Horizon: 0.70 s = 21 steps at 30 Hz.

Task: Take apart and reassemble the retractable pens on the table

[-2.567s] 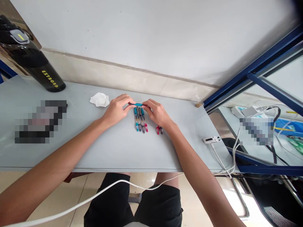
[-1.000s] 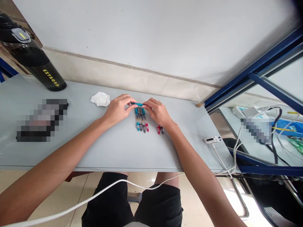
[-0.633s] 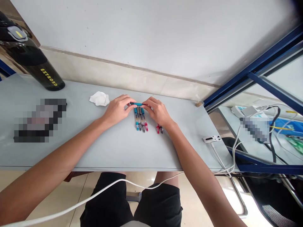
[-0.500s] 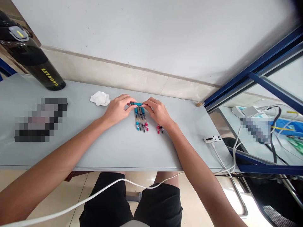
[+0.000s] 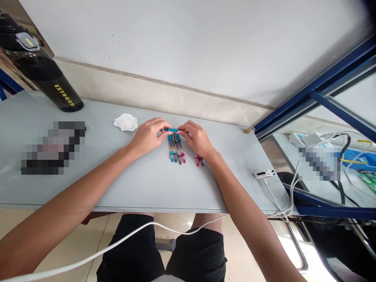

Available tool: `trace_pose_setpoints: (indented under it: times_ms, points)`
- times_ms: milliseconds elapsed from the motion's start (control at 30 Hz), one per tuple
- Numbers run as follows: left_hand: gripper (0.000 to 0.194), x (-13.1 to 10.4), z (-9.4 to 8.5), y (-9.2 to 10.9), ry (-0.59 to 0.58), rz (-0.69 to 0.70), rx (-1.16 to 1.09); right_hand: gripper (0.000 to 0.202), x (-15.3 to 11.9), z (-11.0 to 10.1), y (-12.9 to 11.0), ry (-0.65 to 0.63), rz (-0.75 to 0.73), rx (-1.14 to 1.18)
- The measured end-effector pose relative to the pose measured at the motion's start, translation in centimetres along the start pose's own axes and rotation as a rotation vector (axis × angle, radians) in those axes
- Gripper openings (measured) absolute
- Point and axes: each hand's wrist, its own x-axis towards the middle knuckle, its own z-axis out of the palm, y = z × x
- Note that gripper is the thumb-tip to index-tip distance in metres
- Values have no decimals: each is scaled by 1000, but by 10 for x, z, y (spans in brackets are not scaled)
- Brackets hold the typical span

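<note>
A teal pen [image 5: 171,129] lies level between my two hands, just above the row on the desk. My left hand [image 5: 148,135] pinches its left end. The fingers of my right hand [image 5: 195,137] close around its right end and hide part of it. Under it, several pens [image 5: 176,149] with teal and grey barrels and coloured clear tips lie side by side. By my right wrist, a red and a black piece [image 5: 199,159] show, partly covered by the hand.
Crumpled white tissue [image 5: 125,122] lies left of my hands. A dark bottle [image 5: 57,78] and a blurred dark object [image 5: 54,150] are farther left. At the right are a white plug-like device [image 5: 264,174], a white cable [image 5: 132,227] and a small clear cup [image 5: 249,129].
The view has shifted slightly. Something reddish now shows at the pen's right end, by my right fingers. Both hands keep their hold on the pen.
</note>
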Motion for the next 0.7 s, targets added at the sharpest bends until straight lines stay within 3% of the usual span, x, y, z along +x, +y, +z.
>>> trace_pose_setpoints:
  times_ms: [167, 400, 700]
  points:
    - [11, -1, 1, -1, -13, 2, 15, 17, 0, -2, 0, 31, 30, 17]
    - [11, 0, 1, -2, 10, -3, -6, 25, 0, -1, 3, -8, -13, 11]
    - [17, -1, 2, -3, -30, -13, 25, 16, 1, -3, 0, 22, 47, 32]
